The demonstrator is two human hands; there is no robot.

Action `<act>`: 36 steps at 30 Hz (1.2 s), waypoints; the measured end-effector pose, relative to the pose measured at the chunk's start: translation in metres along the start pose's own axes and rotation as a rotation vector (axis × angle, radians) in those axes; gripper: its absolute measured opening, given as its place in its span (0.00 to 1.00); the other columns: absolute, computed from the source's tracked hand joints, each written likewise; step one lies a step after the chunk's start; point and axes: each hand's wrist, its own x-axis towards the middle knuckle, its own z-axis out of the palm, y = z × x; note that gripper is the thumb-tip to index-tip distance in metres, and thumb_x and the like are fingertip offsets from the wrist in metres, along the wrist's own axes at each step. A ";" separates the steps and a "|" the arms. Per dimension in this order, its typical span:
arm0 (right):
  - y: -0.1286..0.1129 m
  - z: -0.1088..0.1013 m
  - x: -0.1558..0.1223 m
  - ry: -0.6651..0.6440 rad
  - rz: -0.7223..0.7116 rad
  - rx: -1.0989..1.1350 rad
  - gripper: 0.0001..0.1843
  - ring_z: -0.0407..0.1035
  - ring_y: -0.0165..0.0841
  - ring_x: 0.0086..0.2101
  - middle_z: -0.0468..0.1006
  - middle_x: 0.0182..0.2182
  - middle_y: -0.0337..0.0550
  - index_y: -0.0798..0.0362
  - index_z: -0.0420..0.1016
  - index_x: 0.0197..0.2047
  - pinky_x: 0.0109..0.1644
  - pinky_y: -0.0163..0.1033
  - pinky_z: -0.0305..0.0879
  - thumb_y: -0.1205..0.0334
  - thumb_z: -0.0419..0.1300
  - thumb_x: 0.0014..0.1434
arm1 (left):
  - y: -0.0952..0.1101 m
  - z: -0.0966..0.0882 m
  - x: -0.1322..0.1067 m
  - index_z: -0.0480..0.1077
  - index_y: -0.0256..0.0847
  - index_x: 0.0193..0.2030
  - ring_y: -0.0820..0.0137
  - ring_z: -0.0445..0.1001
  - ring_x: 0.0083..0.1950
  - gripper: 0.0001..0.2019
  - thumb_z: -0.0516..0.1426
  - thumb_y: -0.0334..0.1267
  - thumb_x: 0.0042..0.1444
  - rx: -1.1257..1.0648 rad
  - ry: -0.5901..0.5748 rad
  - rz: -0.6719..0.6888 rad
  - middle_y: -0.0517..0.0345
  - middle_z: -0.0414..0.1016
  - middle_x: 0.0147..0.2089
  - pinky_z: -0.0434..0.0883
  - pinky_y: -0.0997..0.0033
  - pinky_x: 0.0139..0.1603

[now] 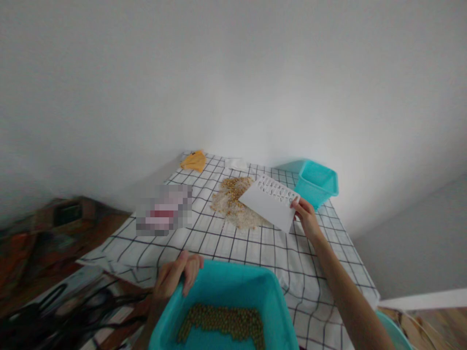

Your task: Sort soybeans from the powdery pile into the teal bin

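My right hand [303, 214] pinches the right edge of a flat white board [268, 206] with rows of small slots along its far side. The board is held tilted over the right part of a pile of mixed grains [229, 199], pale bits and yellow kernels, and hides some of it. My left hand [182, 272] is wrapped over the far left corner of a teal plastic bin [237, 272] in front of me. Many small round greenish-brown beans [226, 321] lie on the bottom of that bin.
A second teal bin [317, 182] stands at the table's far right corner. On the checked tablecloth [204, 238] lie a yellow cloth [195, 160], a small white item [236, 164] and a blurred-out pink object [164, 211]. Dark cables [102, 311] show at lower left.
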 end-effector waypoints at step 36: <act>0.000 -0.014 0.007 0.308 -0.040 -0.057 0.12 0.53 0.25 0.17 0.61 0.17 0.31 0.52 0.68 0.25 0.18 0.32 0.48 0.53 0.63 0.49 | 0.000 -0.002 0.000 0.61 0.45 0.11 0.68 0.55 0.17 0.33 0.42 0.39 0.71 -0.039 -0.007 -0.007 0.62 0.58 0.11 0.57 0.57 0.41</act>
